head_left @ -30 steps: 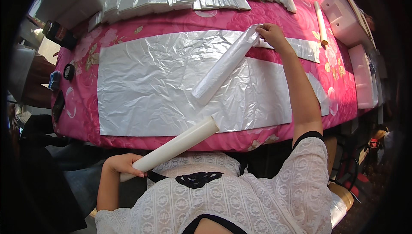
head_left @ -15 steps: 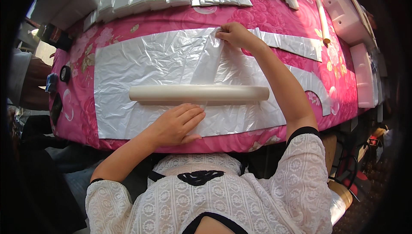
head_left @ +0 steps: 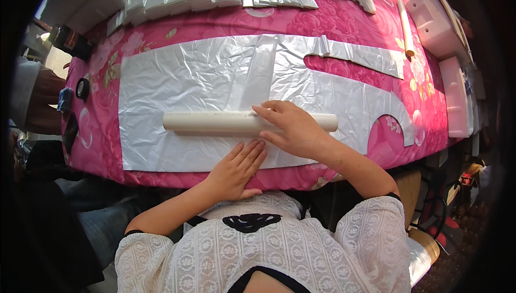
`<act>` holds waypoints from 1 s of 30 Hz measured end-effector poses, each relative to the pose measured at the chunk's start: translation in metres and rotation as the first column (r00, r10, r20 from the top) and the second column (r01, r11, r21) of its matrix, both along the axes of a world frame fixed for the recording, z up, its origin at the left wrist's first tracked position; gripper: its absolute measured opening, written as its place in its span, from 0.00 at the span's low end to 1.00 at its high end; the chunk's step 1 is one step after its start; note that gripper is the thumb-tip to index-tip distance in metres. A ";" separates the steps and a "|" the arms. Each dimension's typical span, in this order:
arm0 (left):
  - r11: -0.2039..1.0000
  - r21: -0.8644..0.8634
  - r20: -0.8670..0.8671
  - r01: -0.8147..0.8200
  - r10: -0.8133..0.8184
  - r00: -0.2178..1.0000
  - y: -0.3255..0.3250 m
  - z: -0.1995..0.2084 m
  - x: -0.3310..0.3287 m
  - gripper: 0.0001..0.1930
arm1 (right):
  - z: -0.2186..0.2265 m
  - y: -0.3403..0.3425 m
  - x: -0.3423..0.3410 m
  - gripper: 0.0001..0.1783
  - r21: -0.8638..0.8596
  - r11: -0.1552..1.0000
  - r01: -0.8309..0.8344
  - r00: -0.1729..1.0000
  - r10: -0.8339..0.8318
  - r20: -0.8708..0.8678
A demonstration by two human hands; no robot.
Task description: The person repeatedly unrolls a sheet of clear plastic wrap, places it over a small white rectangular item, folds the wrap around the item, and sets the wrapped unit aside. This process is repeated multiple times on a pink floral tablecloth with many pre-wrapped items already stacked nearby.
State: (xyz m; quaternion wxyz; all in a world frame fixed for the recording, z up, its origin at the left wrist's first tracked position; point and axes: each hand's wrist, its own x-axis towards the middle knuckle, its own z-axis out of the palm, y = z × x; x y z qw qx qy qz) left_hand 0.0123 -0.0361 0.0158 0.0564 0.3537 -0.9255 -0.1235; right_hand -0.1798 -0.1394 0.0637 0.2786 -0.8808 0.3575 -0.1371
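White plastic tube (head_left: 215, 123) lies left-to-right across the near half of the silvery handled bag (head_left: 161, 86), so square it with your right hand (head_left: 293, 131), half-spread fingers straddling it, grip unclear, and press evenly with your left hand (head_left: 234, 172), fingers straight and empty.

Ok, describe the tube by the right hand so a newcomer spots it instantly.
On the pink tablecloth lies a silvery plastic sheet. Sideways on that, partly covered by the right hand, is the white tube, thicker than the yellowish stick beyond, rightward.
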 end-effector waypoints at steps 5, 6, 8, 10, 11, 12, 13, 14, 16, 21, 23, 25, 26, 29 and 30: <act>0.999 -0.002 0.014 -0.036 0.036 0.999 0.008 0.001 -0.002 0.44 | -0.019 0.008 -0.034 0.29 -0.323 0.933 0.160 0.986 -0.168 0.005; 0.999 -0.002 0.008 -0.034 0.034 0.999 0.008 0.002 -0.003 0.44 | -0.018 -0.005 -0.051 0.29 -0.356 0.901 0.248 0.963 -0.268 -0.007; 1.000 0.020 -0.032 0.002 -0.001 0.999 0.006 0.007 -0.002 0.44 | -0.020 -0.037 -0.092 0.28 -0.422 0.801 0.424 0.886 -0.463 0.010; 0.998 0.047 -0.100 0.038 -0.033 0.994 0.001 0.007 0.004 0.44 | -0.020 -0.047 -0.122 0.28 -0.427 0.722 0.544 0.810 -0.585 0.043; 0.996 0.061 -0.147 0.060 -0.050 0.988 -0.003 0.005 0.010 0.43 | -0.017 -0.047 -0.131 0.28 -0.405 0.706 0.581 0.785 -0.618 0.050; 0.995 0.074 -0.183 0.071 -0.056 0.981 -0.005 0.004 0.012 0.43 | -0.018 -0.049 -0.134 0.28 -0.376 0.694 0.614 0.765 -0.641 0.065; 0.995 0.091 -0.151 0.044 -0.029 0.988 -0.003 0.004 0.013 0.43 | -0.014 -0.042 -0.124 0.29 -0.325 0.768 0.552 0.827 -0.555 0.093; 0.994 0.106 -0.118 0.016 -0.003 0.993 -0.001 0.004 0.014 0.42 | -0.008 -0.028 -0.109 0.29 -0.276 0.833 0.480 0.877 -0.464 0.125; 0.996 0.088 -0.061 -0.009 0.015 0.998 0.003 0.004 0.011 0.40 | 0.003 0.001 -0.077 0.28 -0.061 0.951 0.303 0.946 -0.293 0.141; 0.980 -0.191 0.096 -0.060 0.079 0.992 0.032 -0.014 -0.012 0.31 | -0.015 0.025 -0.024 0.26 -0.252 0.966 -0.052 0.997 0.065 0.042; 0.981 -0.173 0.085 -0.085 0.101 0.991 0.038 -0.018 -0.016 0.27 | -0.019 0.007 -0.011 0.26 -0.293 0.955 -0.053 0.997 0.067 0.038; 0.969 -0.233 0.114 -0.085 0.114 0.987 0.040 -0.021 -0.016 0.26 | -0.024 -0.023 0.004 0.26 -0.344 0.938 -0.036 0.997 0.056 0.049; 0.968 -0.238 0.116 -0.084 0.114 0.987 0.040 -0.022 -0.016 0.26 | -0.029 -0.042 0.012 0.26 -0.359 0.933 -0.016 0.997 0.043 0.068; 0.970 -0.231 0.112 -0.071 0.099 0.989 0.040 -0.021 -0.014 0.25 | -0.039 -0.099 0.031 0.25 -0.436 0.898 0.051 0.996 -0.013 0.090; 0.975 -0.213 0.101 -0.065 0.088 0.991 0.039 -0.019 -0.013 0.25 | -0.038 -0.114 0.035 0.25 -0.420 0.905 0.070 0.995 -0.034 0.092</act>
